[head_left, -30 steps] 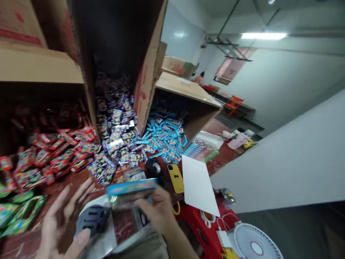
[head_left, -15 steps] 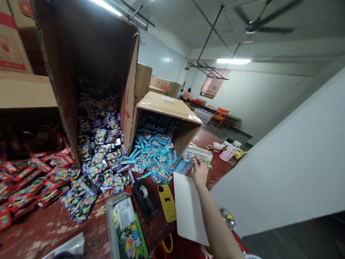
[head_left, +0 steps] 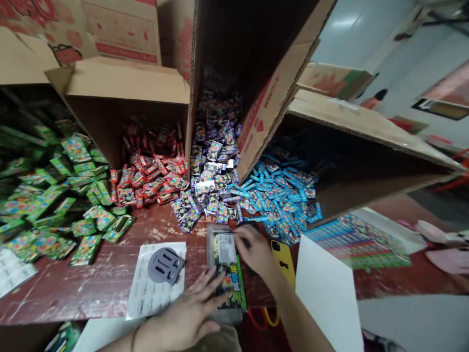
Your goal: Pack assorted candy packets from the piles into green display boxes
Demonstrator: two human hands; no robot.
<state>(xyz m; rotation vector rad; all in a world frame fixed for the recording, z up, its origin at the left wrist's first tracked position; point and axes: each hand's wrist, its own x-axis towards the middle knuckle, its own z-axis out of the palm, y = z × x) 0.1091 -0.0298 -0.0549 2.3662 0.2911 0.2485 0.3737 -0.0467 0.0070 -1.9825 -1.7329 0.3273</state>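
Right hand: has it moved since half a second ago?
Yes: the right hand has gone from right of the yellow smartphone to its left, by the plastic case.

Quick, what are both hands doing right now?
Left hand: open, fingers spread over the printed pack.
Right hand: fingers bent at the pack's upper right edge; whether it grips anything cannot be told.

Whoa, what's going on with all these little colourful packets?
A person has their hands at a clear plastic case with a green-and-black printed panel. Their left hand spreads over its lower end; the right hand is by its upper right edge, though its grip is unclear. Farther back, small green packets, red packets, purple packets and blue packets spill from open brown cardboard boxes onto the dark red table.
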